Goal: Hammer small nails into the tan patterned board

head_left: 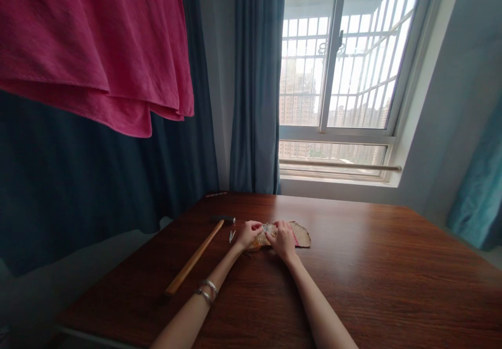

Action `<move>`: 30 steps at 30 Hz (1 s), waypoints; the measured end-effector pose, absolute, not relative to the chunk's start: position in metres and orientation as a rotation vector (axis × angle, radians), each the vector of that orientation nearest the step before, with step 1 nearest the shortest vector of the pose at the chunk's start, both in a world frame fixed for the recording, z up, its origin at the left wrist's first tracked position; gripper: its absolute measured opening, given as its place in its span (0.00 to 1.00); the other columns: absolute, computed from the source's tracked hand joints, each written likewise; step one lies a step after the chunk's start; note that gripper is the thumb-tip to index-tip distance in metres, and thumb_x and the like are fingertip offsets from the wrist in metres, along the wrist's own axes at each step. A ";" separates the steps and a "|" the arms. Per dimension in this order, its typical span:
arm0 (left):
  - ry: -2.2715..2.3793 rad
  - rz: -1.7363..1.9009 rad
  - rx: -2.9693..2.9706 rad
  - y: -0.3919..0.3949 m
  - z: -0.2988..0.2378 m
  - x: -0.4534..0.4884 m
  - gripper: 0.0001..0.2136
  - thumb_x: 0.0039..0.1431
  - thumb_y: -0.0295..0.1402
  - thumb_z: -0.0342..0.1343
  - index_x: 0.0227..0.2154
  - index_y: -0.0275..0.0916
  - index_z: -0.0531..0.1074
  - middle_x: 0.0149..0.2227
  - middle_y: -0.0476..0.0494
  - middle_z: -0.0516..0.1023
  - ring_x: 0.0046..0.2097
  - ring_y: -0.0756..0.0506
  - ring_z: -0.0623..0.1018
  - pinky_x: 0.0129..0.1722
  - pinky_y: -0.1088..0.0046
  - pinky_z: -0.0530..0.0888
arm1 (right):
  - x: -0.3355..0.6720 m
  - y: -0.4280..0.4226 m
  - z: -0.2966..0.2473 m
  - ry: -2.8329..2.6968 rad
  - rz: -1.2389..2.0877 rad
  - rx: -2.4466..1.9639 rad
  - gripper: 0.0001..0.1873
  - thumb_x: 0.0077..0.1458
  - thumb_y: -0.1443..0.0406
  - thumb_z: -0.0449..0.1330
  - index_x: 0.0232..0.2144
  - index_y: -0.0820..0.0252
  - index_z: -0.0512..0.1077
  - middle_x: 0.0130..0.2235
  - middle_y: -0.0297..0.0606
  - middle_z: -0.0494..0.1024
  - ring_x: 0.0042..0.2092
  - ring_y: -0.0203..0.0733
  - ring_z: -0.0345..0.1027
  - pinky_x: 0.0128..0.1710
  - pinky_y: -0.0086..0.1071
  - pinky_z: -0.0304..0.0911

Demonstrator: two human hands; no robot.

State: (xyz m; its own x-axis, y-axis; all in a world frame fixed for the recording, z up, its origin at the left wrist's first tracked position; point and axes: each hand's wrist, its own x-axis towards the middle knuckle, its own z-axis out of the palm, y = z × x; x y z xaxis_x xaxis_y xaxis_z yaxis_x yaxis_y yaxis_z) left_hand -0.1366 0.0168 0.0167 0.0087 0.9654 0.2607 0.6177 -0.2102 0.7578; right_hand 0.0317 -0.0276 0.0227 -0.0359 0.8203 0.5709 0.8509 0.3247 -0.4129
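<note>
My left hand (248, 233) and my right hand (283, 239) meet at the far middle of a dark wooden table (353, 276). Both rest on a flat, ragged piece of cardboard or woven board (301, 234). Their fingers are curled and pinch a small pale object (267, 228) between them; I cannot make out what it is. A hammer (198, 255) with a long wooden handle lies just left of my left hand, its dark head pointing away from me. A few thin nails (231, 236) lie between the hammer and my left hand. Bracelets sit on my left wrist.
A pink cloth (94, 51) hangs at the upper left in front of dark curtains (251, 87). A barred window (341, 71) is behind the table. A teal curtain (480, 192) hangs at the right. The table's left edge runs diagonally near the hammer.
</note>
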 end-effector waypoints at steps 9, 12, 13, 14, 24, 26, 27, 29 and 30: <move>1.657 0.991 1.956 0.024 0.011 -0.115 0.10 0.50 0.28 0.57 0.35 0.33 0.79 0.36 0.39 0.81 0.40 0.45 0.78 0.42 0.73 0.72 | 0.028 -0.026 0.018 -1.892 -0.006 -1.527 0.15 0.49 0.54 0.60 0.34 0.57 0.73 0.41 0.44 0.73 0.45 0.49 0.62 0.46 0.37 0.55; 1.707 0.989 1.932 0.024 0.012 -0.112 0.09 0.50 0.27 0.57 0.33 0.34 0.79 0.36 0.40 0.81 0.39 0.45 0.78 0.41 0.72 0.72 | 0.028 -0.026 0.018 -1.889 0.002 -1.540 0.16 0.48 0.53 0.60 0.35 0.57 0.74 0.42 0.44 0.73 0.46 0.50 0.62 0.45 0.38 0.55; 1.726 0.999 1.922 0.023 0.012 -0.110 0.08 0.50 0.27 0.57 0.33 0.34 0.80 0.35 0.40 0.81 0.39 0.45 0.78 0.41 0.72 0.72 | 0.028 -0.025 0.018 -1.887 0.003 -1.546 0.17 0.48 0.52 0.60 0.35 0.57 0.74 0.42 0.45 0.72 0.46 0.51 0.62 0.45 0.38 0.55; 1.745 1.016 1.906 0.023 0.012 -0.109 0.08 0.50 0.28 0.58 0.32 0.34 0.80 0.35 0.39 0.81 0.39 0.45 0.78 0.41 0.72 0.72 | 0.028 -0.025 0.018 -1.886 0.004 -1.551 0.17 0.48 0.52 0.60 0.35 0.57 0.74 0.42 0.45 0.72 0.46 0.51 0.62 0.45 0.39 0.55; 1.771 1.201 1.778 0.030 0.000 -0.109 0.07 0.50 0.28 0.59 0.32 0.32 0.79 0.37 0.38 0.80 0.39 0.45 0.78 0.42 0.72 0.72 | 0.025 -0.025 0.016 -1.901 0.016 -1.585 0.19 0.51 0.50 0.58 0.37 0.56 0.74 0.46 0.46 0.71 0.48 0.51 0.61 0.46 0.40 0.55; 1.754 1.227 1.776 0.033 -0.001 -0.110 0.07 0.50 0.27 0.58 0.32 0.32 0.78 0.37 0.38 0.80 0.40 0.45 0.78 0.43 0.72 0.72 | 0.024 -0.025 0.016 -1.912 0.018 -1.598 0.20 0.52 0.49 0.57 0.38 0.56 0.74 0.49 0.47 0.70 0.50 0.52 0.60 0.47 0.41 0.54; 1.743 1.245 1.764 0.034 0.000 -0.110 0.07 0.51 0.28 0.58 0.32 0.32 0.78 0.37 0.38 0.80 0.40 0.45 0.78 0.43 0.72 0.72 | 0.023 -0.025 0.016 -1.921 0.020 -1.605 0.21 0.52 0.49 0.56 0.39 0.57 0.74 0.51 0.48 0.69 0.51 0.53 0.59 0.48 0.42 0.53; 1.709 1.295 1.709 0.036 0.004 -0.110 0.08 0.52 0.29 0.57 0.33 0.31 0.78 0.38 0.36 0.80 0.39 0.45 0.78 0.42 0.71 0.73 | 0.024 -0.025 0.017 -1.955 0.029 -1.612 0.21 0.52 0.49 0.56 0.38 0.58 0.74 0.54 0.50 0.67 0.54 0.55 0.57 0.49 0.43 0.52; 1.686 1.328 1.677 0.037 0.008 -0.111 0.09 0.53 0.30 0.57 0.34 0.31 0.78 0.38 0.36 0.80 0.40 0.45 0.78 0.42 0.71 0.74 | 0.025 -0.025 0.019 -1.982 0.036 -1.608 0.20 0.52 0.49 0.57 0.37 0.58 0.74 0.54 0.49 0.67 0.54 0.55 0.57 0.49 0.43 0.52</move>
State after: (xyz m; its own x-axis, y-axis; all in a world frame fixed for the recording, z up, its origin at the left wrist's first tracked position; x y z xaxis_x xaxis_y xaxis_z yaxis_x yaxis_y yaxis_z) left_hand -0.1109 0.0374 0.0076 -0.1885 0.9273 0.3233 0.5317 -0.1804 0.8275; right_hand 0.0249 -0.0253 0.0188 -0.1047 0.9038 0.4150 0.8879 0.2729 -0.3703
